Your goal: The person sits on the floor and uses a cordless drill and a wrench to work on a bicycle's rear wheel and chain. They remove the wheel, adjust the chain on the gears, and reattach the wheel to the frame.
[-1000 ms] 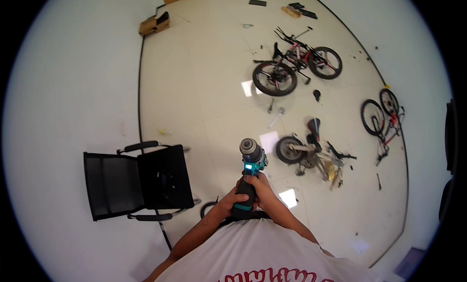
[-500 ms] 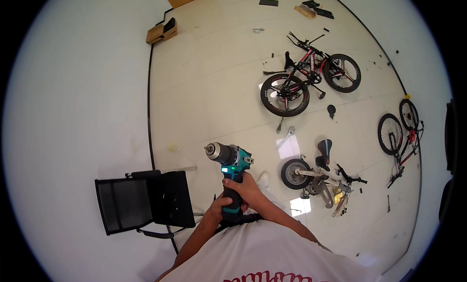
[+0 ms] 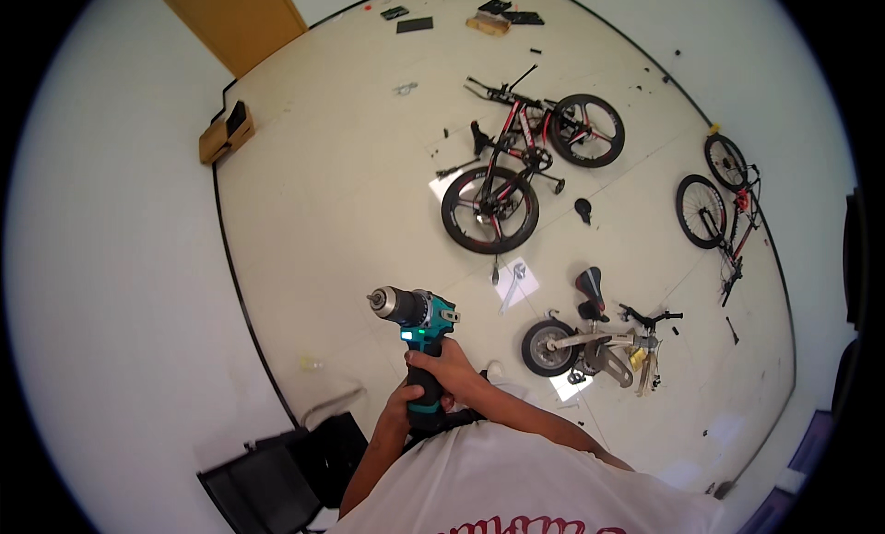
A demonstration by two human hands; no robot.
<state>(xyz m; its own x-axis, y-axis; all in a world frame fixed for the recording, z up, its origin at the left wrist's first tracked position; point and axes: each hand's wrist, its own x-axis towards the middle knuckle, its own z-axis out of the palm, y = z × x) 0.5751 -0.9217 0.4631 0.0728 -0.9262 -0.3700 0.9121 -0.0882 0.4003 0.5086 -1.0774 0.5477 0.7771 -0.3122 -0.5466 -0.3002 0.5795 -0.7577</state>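
A teal and black cordless drill [image 3: 419,327] is held upright in front of my body, its metal chuck pointing left and slightly up. Two small lights glow on its side. My right hand [image 3: 449,366] wraps the upper part of the handle, thumb across it. Lower down, my left hand [image 3: 402,402] closes around the handle near the battery base. Both hands are shut on the drill. Nothing is clearly visible in the chuck beyond a short tip.
A black and red bicycle [image 3: 516,156] lies on the tiled floor ahead. A small beige bike frame [image 3: 608,350] with one wheel lies to the right, a red-black bicycle [image 3: 733,211] by the right wall. A wrench [image 3: 513,285] lies between. Lower left stands a black chair [image 3: 263,488].
My view has turned to the left, so the bicycles sit further left and a brown door shows more at the top. The drill stays in both hands, a little further left and lower.
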